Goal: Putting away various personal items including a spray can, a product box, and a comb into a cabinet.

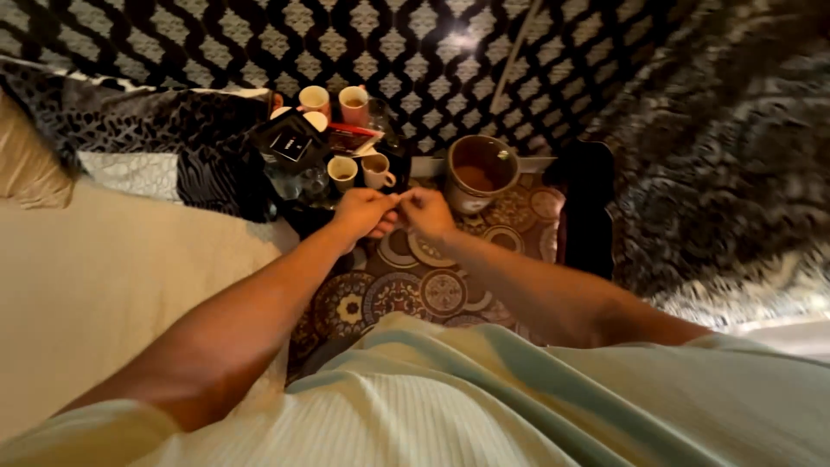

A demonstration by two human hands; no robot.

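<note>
White sliver of something pinched between both hands at frame centre, too small to identify; long axis roughly horizontal, left-right. Left hand (363,212) fingertips pressed together on its left end, right hand (428,212) fingertips closed on the right end. Both hover over a patterned tray (406,290) with round medallion motifs. Just right: large ceramic mug (480,173), brown powder inside. Upper centre: four small cups (344,130), smooth, cylindrical, by a black box (290,143).
</note>
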